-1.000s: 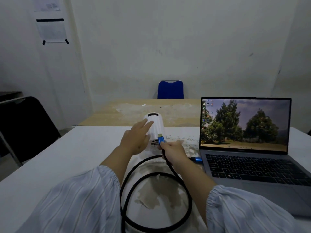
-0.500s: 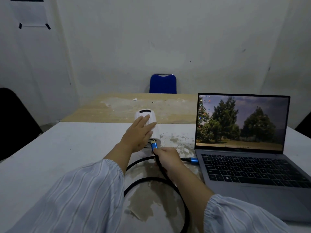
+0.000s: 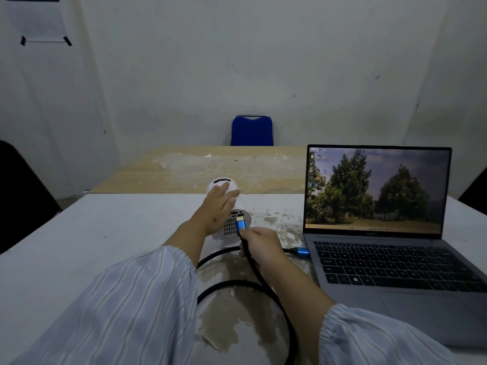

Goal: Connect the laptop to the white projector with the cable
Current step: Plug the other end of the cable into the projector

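Note:
The white projector (image 3: 232, 227) stands on the white table (image 3: 110, 233), its vented rear face with ports turned toward me. My left hand (image 3: 220, 204) lies over its top and side, steadying it. My right hand (image 3: 259, 245) pinches the black cable (image 3: 263, 279) just behind its blue plug (image 3: 241, 224), whose gold tip sits right below the rear ports; I cannot tell whether it is touching. The cable's other blue plug (image 3: 301, 251) sits at the left edge of the open laptop (image 3: 390, 259), whose screen shows trees.
The cable loops across a stained patch of the table in front of me. A wooden table (image 3: 200, 169) adjoins the far edge, with a blue chair (image 3: 252, 130) behind it. A dark chair (image 3: 18, 193) stands at the left.
My right hand has brought the blue plug down the projector's back to just below the rear ports. My left hand has stayed on the projector. The camera has moved in closer.

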